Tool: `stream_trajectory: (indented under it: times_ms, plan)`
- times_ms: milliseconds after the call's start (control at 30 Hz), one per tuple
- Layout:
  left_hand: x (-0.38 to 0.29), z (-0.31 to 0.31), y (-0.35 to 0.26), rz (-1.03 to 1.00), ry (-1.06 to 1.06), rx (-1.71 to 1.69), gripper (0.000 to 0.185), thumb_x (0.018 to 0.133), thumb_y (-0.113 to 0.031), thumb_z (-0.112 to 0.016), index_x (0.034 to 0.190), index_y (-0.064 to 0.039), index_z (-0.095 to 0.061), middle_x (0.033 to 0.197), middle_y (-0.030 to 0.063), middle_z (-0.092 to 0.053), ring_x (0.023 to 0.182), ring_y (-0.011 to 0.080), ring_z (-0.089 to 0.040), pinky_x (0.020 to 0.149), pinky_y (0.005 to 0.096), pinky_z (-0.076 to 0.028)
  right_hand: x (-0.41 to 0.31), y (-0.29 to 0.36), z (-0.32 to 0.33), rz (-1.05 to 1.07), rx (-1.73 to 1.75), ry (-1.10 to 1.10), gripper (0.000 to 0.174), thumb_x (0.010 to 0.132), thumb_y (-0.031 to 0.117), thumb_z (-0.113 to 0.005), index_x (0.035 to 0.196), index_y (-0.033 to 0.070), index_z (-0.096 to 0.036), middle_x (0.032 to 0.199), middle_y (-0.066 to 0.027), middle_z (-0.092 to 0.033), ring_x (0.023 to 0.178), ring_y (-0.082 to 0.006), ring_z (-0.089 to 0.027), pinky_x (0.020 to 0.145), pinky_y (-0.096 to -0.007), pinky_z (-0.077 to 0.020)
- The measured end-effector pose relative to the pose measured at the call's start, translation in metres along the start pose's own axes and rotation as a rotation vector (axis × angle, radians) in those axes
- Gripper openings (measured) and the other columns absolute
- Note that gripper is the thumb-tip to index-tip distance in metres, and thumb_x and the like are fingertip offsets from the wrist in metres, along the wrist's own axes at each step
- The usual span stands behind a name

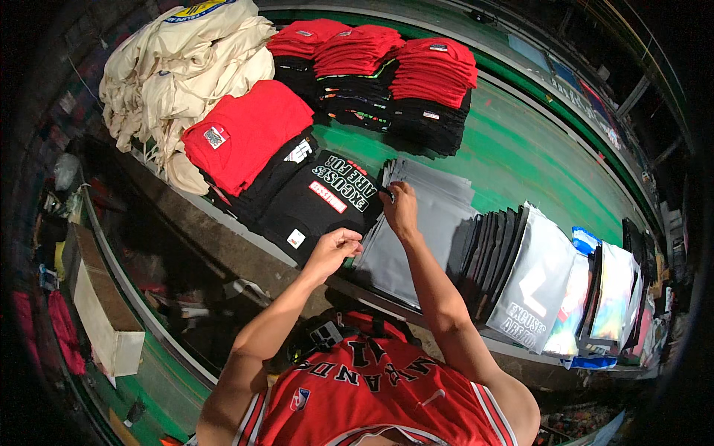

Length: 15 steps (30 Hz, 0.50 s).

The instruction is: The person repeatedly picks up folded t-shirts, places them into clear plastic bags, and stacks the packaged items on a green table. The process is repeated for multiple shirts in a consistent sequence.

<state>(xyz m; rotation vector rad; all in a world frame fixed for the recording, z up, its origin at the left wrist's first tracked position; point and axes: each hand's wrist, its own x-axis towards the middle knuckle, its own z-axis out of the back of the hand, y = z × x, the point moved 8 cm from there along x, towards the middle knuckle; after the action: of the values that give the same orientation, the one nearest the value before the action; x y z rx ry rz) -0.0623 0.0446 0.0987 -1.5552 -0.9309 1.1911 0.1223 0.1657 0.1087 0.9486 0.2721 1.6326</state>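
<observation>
A folded black T-shirt [304, 203] with white and red printed lettering lies in front of me, a white neck label near its lower edge. My right hand [400, 207] pinches dark fabric at the shirt's right edge, above a stack of grey plastic bags [413, 245]. Just off the shirt's lower right corner is my left hand [334, 251], its fingers loosely curled and apart, holding nothing. To the shirt's left, a pile of folded red T-shirts [251, 131] rests on black ones.
Cream fabric bags [184, 78] heap up at the far left. Stacks of red T-shirts [435, 69] on black ones stand along the back of the green table [519, 145]. Packed plastic bags [532, 279] stand in a row at right. A long box [106, 301] sits on another surface at left.
</observation>
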Motion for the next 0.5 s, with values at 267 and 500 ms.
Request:
stream_trajectory:
  times_ms: [267,500]
  plan:
    - [0.006,0.0,0.0,0.005,0.115,-0.009,0.019,0.102,-0.009,-0.06,0.118,0.001,-0.065,0.099,0.0072,-0.071,0.093,0.0137,-0.068,0.085,0.0292,-0.055,-0.001,0.031,0.02,0.21,-0.125,-0.175,0.016,0.083,0.013,-0.077,0.093,0.001,-0.075,0.118,-0.0136,-0.07,0.102,-0.0351,-0.064,0.088,-0.0445,-0.0537]
    - [0.004,-0.023,0.016,0.05,0.316,0.126,0.025,0.1,-0.01,-0.063,0.121,0.003,-0.064,0.1,0.0077,-0.071,0.095,0.0142,-0.067,0.088,0.03,-0.052,-0.018,0.02,-0.015,-0.458,0.647,-0.116,0.024,0.097,0.021,-0.072,0.11,0.0,-0.069,0.106,-0.0048,-0.069,0.088,-0.0134,-0.063,0.074,-0.0288,-0.0522]
